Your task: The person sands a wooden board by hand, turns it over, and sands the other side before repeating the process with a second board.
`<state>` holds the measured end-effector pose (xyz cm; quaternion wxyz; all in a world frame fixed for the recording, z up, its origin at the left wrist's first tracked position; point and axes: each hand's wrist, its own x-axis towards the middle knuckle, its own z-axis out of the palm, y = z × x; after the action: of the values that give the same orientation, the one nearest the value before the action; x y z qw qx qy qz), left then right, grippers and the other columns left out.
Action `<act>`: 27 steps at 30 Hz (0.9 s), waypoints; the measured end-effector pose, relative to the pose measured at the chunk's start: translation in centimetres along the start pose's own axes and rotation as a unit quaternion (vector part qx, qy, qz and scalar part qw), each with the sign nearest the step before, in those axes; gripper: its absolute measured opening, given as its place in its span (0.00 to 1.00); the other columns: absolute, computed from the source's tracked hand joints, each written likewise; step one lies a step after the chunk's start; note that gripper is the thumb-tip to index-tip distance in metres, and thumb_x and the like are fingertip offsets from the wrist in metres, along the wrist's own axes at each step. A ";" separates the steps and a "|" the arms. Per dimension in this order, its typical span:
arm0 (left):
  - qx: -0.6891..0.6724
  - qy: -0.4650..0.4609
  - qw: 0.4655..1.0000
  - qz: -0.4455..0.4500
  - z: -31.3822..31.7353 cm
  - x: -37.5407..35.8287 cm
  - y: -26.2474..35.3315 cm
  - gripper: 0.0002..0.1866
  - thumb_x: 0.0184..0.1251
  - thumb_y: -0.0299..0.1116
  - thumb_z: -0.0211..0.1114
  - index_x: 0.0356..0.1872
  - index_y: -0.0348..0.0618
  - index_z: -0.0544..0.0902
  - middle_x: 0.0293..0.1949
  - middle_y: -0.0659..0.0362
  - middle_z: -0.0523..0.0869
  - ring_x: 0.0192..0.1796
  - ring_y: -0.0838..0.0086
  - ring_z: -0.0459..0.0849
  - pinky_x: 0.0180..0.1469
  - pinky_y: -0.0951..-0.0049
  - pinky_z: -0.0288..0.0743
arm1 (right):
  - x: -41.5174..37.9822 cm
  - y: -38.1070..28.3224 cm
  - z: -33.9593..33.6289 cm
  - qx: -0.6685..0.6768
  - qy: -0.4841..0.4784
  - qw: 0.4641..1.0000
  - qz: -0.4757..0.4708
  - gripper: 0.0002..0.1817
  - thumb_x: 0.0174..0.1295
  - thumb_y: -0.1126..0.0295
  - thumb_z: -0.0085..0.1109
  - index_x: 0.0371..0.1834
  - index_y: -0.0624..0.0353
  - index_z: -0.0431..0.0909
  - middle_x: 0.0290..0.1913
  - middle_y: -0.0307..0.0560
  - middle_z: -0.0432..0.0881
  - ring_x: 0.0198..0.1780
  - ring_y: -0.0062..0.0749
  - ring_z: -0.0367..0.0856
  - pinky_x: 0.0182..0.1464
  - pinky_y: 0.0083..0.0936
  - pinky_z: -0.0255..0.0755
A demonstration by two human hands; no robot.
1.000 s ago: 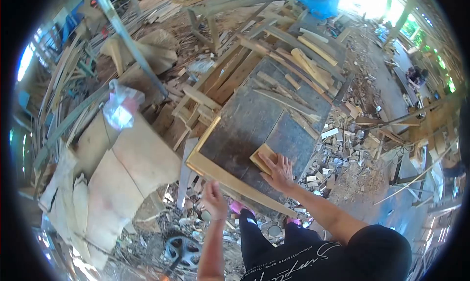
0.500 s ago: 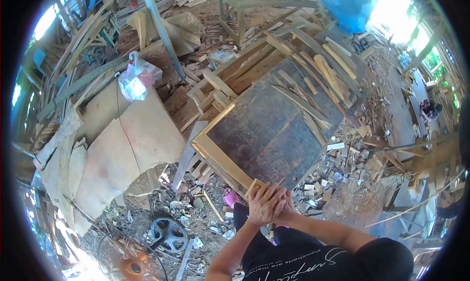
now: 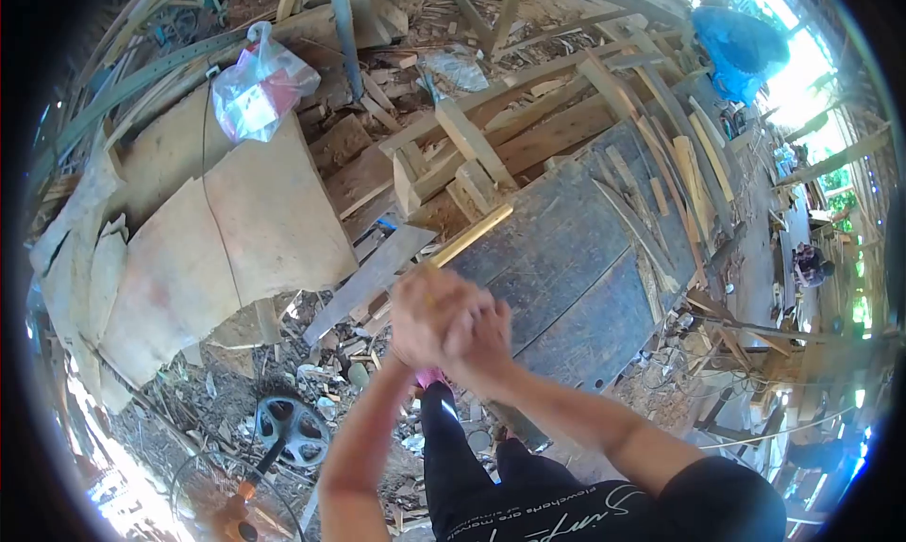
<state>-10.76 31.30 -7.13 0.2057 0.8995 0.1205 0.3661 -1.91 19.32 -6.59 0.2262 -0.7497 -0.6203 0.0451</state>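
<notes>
My left hand [image 3: 425, 311] and my right hand [image 3: 477, 334] are clasped together over the near left corner of a dark worktable [image 3: 557, 268]. Both look closed, with fingers pressed together, and are smeared by motion. Whatever they may hold is hidden. Just beyond them, a pale wooden strip [image 3: 472, 235] lies along the table's left edge. My hands and right forearm cover the area where it continues towards me.
Wood offcuts [image 3: 472, 146] are piled beyond the table, and long slats [image 3: 694, 179] lie on its right. A large plywood sheet [image 3: 264, 212], a plastic bag [image 3: 264, 84] and a fan [image 3: 236, 518] are on the left. A blue bucket [image 3: 741, 47] stands at the back right.
My clasped hands have moved left and forward along the near edge of the table, towards the corner of the wooden strips. The camera view has shifted as well.
</notes>
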 end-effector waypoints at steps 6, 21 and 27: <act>0.121 0.039 0.982 -0.138 -6.6 5.9 -0.9 0.14 0.73 0.36 0.61 0.54 0.48 0.86 0.50 0.56 0.86 0.56 0.57 0.81 0.61 0.53 0.67 | 12.7 -1.5 -1.8 0.045 -0.003 0.997 0.060 0.32 0.63 0.62 0.59 0.72 0.50 0.68 0.56 0.60 0.74 0.58 0.58 0.72 0.60 0.53 0.63; -0.061 -0.044 0.994 -0.084 7.7 -11.8 27.8 0.22 0.65 0.47 0.68 0.61 0.61 0.86 0.67 0.59 0.79 0.70 0.60 0.74 0.70 0.41 0.56 | -27.0 5.6 -5.0 -0.138 0.038 0.990 -0.009 0.31 0.56 0.51 0.66 0.61 0.53 0.75 0.56 0.50 0.75 0.60 0.50 0.72 0.54 0.53 0.67; -0.049 0.010 0.992 -0.113 5.6 -7.6 16.8 0.18 0.65 0.45 0.64 0.55 0.62 0.90 0.64 0.60 0.82 0.67 0.60 0.77 0.72 0.42 0.53 | -14.5 5.3 -0.4 -0.135 -0.033 0.987 0.078 0.31 0.54 0.49 0.69 0.59 0.51 0.77 0.55 0.49 0.75 0.59 0.49 0.73 0.59 0.49 0.64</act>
<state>-11.04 12.03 -7.64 0.2880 0.8656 0.2050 0.3545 -0.20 4.76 -11.38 0.0983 -0.8175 -0.5675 0.0030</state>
